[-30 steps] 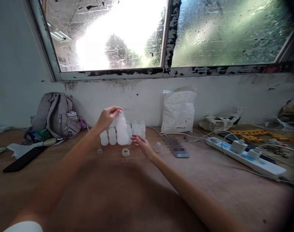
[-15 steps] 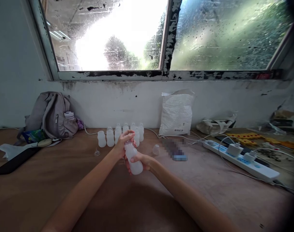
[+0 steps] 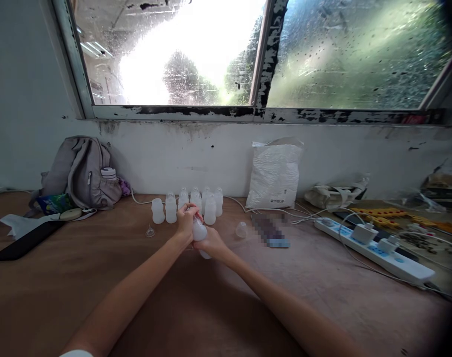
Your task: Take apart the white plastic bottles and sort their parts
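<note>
A frosted white baby bottle [image 3: 200, 232] is held tilted between both hands above the table. My left hand [image 3: 186, 219] is closed around its top end, and the fingers hide most of that part. Lower down, my right hand [image 3: 213, 244] wraps the bottle's body. Behind the hands stand several similar bottles [image 3: 170, 208] in a group, most with clear tops; the leftmost bottle [image 3: 158, 212] has no top. A clear nipple [image 3: 150, 231] lies on the table left of my hands. To their right is a translucent cap [image 3: 241, 229].
A grey backpack [image 3: 86, 173] leans against the wall at left, near a black flat case [image 3: 27, 241]. On the right are a white plastic package [image 3: 274, 173], a blurred-out object with a blue end [image 3: 278, 243], a power strip [image 3: 408, 265] and cables.
The left hand brought the bottle down from the group, and the right hand closed on its body. Since then the bottle has tipped in both hands. The white ring on the table is out of sight.
</note>
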{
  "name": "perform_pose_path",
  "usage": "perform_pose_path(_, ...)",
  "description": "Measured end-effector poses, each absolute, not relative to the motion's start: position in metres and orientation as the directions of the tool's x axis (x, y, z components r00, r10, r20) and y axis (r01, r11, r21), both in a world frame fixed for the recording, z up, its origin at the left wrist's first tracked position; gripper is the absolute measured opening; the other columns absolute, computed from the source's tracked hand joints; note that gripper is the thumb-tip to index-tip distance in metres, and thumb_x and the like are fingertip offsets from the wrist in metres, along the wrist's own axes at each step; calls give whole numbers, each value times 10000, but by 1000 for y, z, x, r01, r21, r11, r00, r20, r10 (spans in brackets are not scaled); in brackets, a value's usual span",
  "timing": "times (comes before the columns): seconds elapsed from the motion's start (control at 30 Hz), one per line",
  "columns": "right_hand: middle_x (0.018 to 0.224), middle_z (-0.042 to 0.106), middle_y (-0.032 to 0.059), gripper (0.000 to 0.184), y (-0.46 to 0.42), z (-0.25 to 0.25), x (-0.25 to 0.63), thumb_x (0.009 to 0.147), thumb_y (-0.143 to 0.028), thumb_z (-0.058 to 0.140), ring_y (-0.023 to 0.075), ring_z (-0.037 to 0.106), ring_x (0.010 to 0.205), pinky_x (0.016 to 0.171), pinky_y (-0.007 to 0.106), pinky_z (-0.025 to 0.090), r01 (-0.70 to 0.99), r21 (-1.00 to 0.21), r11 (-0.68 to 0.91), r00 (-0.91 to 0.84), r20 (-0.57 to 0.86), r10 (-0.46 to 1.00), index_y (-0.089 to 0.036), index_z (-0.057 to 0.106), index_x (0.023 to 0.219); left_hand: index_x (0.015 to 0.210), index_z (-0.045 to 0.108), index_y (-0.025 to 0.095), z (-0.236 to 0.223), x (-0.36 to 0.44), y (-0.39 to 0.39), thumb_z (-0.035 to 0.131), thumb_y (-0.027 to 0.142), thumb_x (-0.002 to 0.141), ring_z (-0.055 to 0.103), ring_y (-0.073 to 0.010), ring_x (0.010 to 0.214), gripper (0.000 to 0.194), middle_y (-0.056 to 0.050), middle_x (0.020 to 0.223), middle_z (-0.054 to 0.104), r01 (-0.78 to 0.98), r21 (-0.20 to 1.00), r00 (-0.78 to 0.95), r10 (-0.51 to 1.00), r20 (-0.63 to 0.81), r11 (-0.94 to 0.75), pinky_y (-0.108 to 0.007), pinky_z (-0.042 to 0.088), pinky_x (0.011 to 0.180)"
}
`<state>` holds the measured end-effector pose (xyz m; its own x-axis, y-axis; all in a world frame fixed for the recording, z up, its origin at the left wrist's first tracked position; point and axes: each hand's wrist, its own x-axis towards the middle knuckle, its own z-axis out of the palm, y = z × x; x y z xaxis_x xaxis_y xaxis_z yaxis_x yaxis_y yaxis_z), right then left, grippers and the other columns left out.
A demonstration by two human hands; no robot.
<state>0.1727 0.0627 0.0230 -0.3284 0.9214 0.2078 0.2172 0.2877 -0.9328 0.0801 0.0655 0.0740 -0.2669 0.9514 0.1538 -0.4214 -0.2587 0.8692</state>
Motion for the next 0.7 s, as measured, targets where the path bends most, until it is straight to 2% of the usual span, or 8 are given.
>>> perform_pose_path(0.07,644,584,9,273,60,23,173,493,-211,681,188,532,606,509,255,342,398,-854,335,-247,252,936,-183,555,734,661,448,189,70,83,67,541,180,581,449,-92,356,122,78,411,421,-423,866,-327,936,128,-267,-205,332,380)
perform_pose_path(0.17,702,614,62,306,55,27,176,596,-328,636,233,562,645,528,279,338,681,-643,352,-191,308,932,-195,537,853,676,428,191,68,86,70,535,200,591,449,-81,373,137,83,441,406,-433,857,-411,908,87,-279,-206,346,403)
perform_pose_path(0.27,746,620,87,297,53,26,179,629,-331,616,246,575,674,549,286,338,758,-545,359,-190,341,920,-190,517,870,699,416,192,74,79,74,543,237,605,449,-69,405,165,81,486,408,-440,847,-482,874,57,-298,-206,371,444)
perform_pose_path(0.37,750,617,74,289,58,19,183,637,-341,613,230,571,683,563,282,346,703,-597,386,-175,380,908,-196,514,867,759,437,189,91,60,79,587,247,595,489,-69,506,230,60,586,460,-434,823,-498,859,120,-367,-206,410,532)
perform_pose_path(0.43,749,615,64,310,65,18,189,642,-384,609,216,564,678,565,281,359,597,-689,410,-123,426,896,-194,517,869,837,452,191,99,46,83,598,213,587,524,-82,608,290,38,680,504,-452,813,-375,905,199,-366,-207,418,584)
perform_pose_path(0.53,783,613,59,377,77,28,203,628,-438,611,201,552,692,585,285,384,421,-795,437,63,507,860,-178,522,885,882,456,194,93,41,87,558,122,585,527,-82,696,322,28,736,514,-451,825,-268,934,237,-339,-208,414,661)
perform_pose_path(0.6,807,608,55,418,86,41,217,608,-452,619,189,545,700,603,282,395,356,-823,443,184,526,830,-171,525,903,941,463,202,77,51,88,560,109,598,530,-94,758,368,17,790,532,-348,880,-192,943,271,-324,-223,409,721)
perform_pose_path(0.7,766,595,48,429,100,59,240,583,-467,622,168,526,660,594,272,397,325,-844,426,325,523,788,-153,532,861,1015,500,199,45,74,90,611,160,617,515,-156,923,415,-37,930,554,-70,941,112,935,336,-330,-274,391,814)
